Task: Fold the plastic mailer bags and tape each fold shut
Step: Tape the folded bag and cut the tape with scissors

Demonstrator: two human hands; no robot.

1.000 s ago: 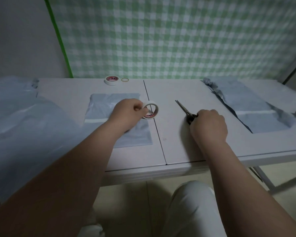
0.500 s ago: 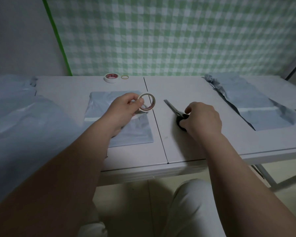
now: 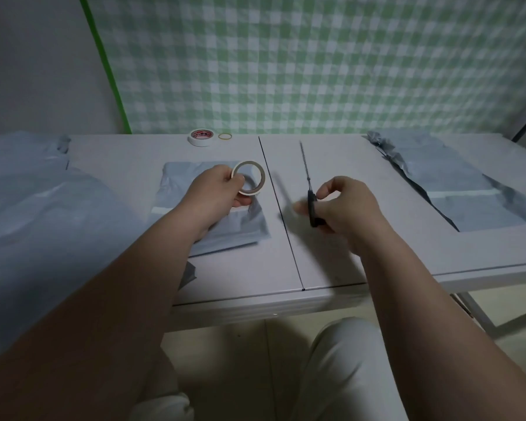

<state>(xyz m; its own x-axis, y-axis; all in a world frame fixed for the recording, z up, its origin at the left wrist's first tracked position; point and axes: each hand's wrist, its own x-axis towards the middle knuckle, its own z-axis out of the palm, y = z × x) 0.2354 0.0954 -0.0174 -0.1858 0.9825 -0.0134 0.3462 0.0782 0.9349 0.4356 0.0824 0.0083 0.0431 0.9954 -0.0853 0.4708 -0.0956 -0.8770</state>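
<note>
Head cam: L hand (image 3: 216, 192) pinches tape roll (image 3: 263, 179) over folded mailer (image 3: 234, 229); R hand (image 3: 346, 208) grips scissors (image 3: 311, 205).

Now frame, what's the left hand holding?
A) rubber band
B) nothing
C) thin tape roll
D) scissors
C: the left hand pinches the thin tape roll above the folded mailer bag, while the scissors are in the right hand.
</note>
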